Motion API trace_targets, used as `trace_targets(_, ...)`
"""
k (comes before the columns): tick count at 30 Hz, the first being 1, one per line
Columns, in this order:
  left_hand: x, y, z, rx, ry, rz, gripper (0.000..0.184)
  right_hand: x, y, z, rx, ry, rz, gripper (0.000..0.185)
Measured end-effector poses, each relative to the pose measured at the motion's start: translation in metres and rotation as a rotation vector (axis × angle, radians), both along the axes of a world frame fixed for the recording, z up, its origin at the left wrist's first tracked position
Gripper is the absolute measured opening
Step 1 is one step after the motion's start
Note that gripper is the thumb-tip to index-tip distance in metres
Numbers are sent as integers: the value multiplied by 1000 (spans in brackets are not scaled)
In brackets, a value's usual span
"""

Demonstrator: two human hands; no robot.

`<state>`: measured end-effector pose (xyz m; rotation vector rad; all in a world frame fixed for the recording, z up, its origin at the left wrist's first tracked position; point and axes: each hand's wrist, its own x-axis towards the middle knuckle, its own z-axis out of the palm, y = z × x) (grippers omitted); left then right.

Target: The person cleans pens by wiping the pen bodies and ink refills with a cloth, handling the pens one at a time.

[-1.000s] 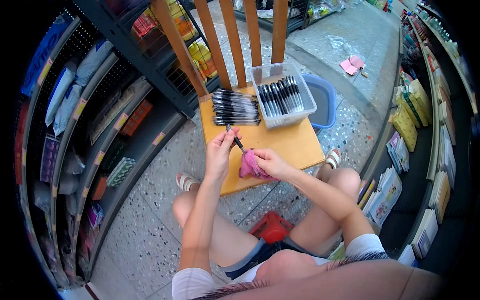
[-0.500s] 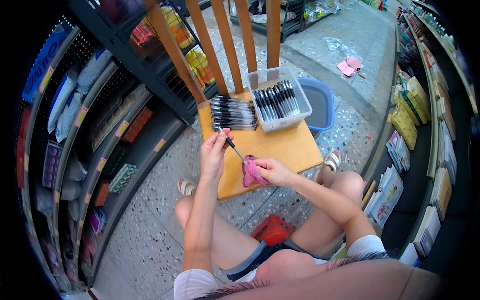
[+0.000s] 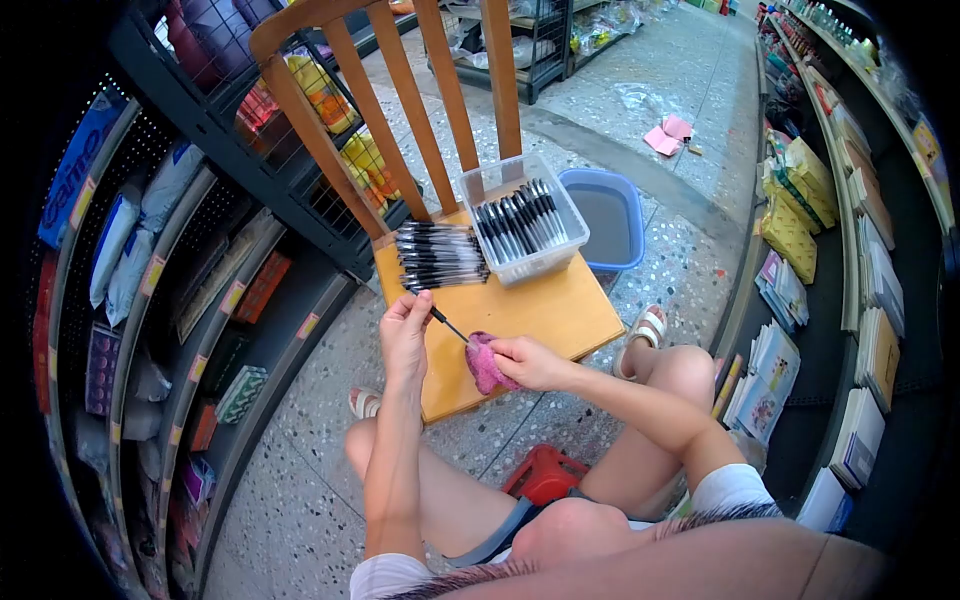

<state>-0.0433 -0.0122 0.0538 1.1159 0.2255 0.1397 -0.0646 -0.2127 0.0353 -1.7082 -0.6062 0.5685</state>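
Observation:
Over the wooden chair seat, my left hand pinches a pen by its dark end. The pen slants down to the right, and its other end meets a pink cloth. My right hand is closed on that cloth, wrapped about the pen's end. Beyond my left hand, a pile of black-and-clear pens lies on the seat. To its right a clear plastic box holds several similar pens standing at a slant.
A blue bucket of greyish water stands behind the chair's right side. Shelves of packets line the left, and shelves of books the right. A red stool is under me. Pink paper lies on the floor.
The view has shifted, so the chair and its contents sit lower and further left. Both hands keep their grip, the pen still running between left fingers and cloth.

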Motion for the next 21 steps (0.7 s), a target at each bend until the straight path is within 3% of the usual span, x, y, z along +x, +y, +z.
trace_targets(15,-1,4,-4,-43,25,-26,11,1,-5,-5,-56,-167,-7,16)
trace_targets(18,1,1,-2,-51,15,-44,12,-1,-8,3,-106,-138,-14,15)
trace_targets(21,0,7,-3,-34,14,-67,17,-2,-6,-2,4,14,-23,20)
